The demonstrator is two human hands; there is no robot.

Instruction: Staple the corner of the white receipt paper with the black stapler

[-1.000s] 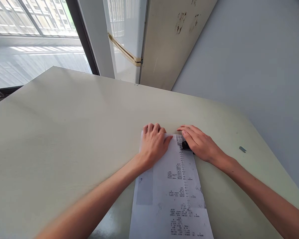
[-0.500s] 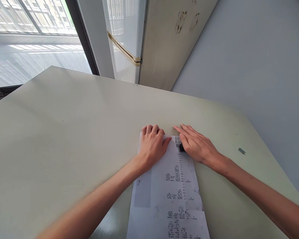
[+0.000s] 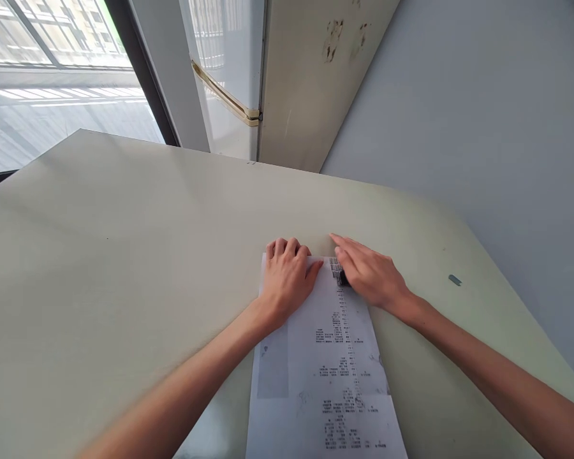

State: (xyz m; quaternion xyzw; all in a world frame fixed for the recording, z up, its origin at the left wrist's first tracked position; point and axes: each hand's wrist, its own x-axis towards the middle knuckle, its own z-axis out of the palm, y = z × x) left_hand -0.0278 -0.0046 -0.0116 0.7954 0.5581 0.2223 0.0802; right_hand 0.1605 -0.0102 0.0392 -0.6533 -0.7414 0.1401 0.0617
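A printed sheet of paper [image 3: 325, 357] lies lengthwise on the pale table [image 3: 124, 255]. My left hand [image 3: 284, 280] presses on its far left corner, with the fingers bent over the far edge. My right hand [image 3: 370, 277] lies on the far right corner with its fingers stretched out towards the left. Under its thumb side it covers a small black object [image 3: 343, 278], which sits next to a block of dense print. Most of that object is hidden by the hand.
A small grey metal piece [image 3: 454, 280] lies on the table to the right. A white fridge [image 3: 249, 76] stands behind the table's far edge, a grey wall [image 3: 483, 115] runs along the right, and a window [image 3: 52, 70] is at the left.
My right hand has slid a little to the left along the paper's far edge, taking the black object with it. My left hand has stayed pressed on the paper.
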